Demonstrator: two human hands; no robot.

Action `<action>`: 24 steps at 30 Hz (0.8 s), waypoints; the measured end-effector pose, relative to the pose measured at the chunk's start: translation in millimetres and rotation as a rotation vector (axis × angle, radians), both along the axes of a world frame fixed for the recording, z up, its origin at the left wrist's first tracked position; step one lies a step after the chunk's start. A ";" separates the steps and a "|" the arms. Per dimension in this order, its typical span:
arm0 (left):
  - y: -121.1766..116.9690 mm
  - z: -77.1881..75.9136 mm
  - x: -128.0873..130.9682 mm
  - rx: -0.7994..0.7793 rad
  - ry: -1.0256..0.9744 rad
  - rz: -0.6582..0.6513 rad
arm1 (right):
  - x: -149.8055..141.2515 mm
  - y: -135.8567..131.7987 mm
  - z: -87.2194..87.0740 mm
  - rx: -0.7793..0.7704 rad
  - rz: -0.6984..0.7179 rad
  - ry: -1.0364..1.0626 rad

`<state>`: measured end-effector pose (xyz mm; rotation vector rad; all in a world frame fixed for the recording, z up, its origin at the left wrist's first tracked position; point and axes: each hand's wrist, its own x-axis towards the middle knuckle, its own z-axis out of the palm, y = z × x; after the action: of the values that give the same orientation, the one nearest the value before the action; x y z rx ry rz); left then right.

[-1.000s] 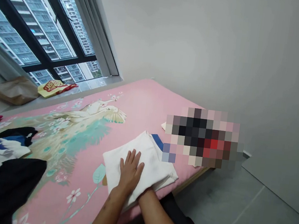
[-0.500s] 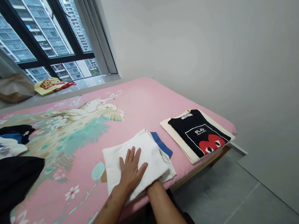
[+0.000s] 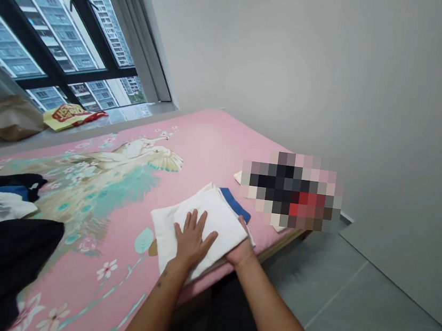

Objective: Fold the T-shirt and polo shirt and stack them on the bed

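A folded white shirt point(image 3: 212, 237) with a blue band point(image 3: 235, 204) along its far right edge lies near the front edge of the bed. My left hand point(image 3: 192, 242) rests flat on top of it, fingers spread. At the shirt's right side, my right hand point(image 3: 240, 251) is wrapped around the folded edge; part of its fingers is hidden by the cloth.
Folded dark and cream clothes point(image 3: 278, 188), blurred into blocks, lie at the bed's right corner. A heap of loose clothes, including a black garment point(image 3: 20, 253), is on the left. The pink bedspread point(image 3: 215, 143) meets the wall. A paper bag point(image 3: 7, 117) stands by the window.
My right hand has moved out from beneath the shirt to its right edge, where more of the hand shows. The loose light layer there is tucked in. My left hand stays flat on top.
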<state>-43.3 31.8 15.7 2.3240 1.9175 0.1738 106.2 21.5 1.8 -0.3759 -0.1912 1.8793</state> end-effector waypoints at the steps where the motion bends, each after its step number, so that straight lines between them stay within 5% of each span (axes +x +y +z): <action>1: -0.8 -1.2 1.1 0.001 0.015 -0.006 | 15.1 -6.1 3.6 -0.019 0.016 0.011; 4: -3.2 -3.3 6.6 0.009 0.049 0.006 | 64.8 -27.8 13.9 -0.073 -0.060 -0.063; 10: 14.9 16.8 -11.5 -0.085 0.003 0.011 | 117.0 -87.6 17.9 -0.135 -0.532 -0.531; 14: 39.3 28.9 -62.6 -0.027 0.093 0.090 | 88.7 -137.5 -0.4 -0.165 -0.366 -0.768; 18: 44.9 21.7 -104.2 -0.114 0.119 0.225 | 43.0 -177.6 -28.7 -0.135 -0.059 -0.967; 22: 35.7 15.0 -104.2 -0.066 0.119 0.315 | 22.4 -190.5 -45.8 0.007 0.069 -1.141; 24: 29.2 12.5 -95.4 0.012 0.121 0.190 | 22.0 -189.4 -48.5 0.051 0.093 -1.177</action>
<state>-138.7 60.9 28.1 2.2038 2.2006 0.0637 128.1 -167.9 -46.7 -1.4189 -1.0400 1.5184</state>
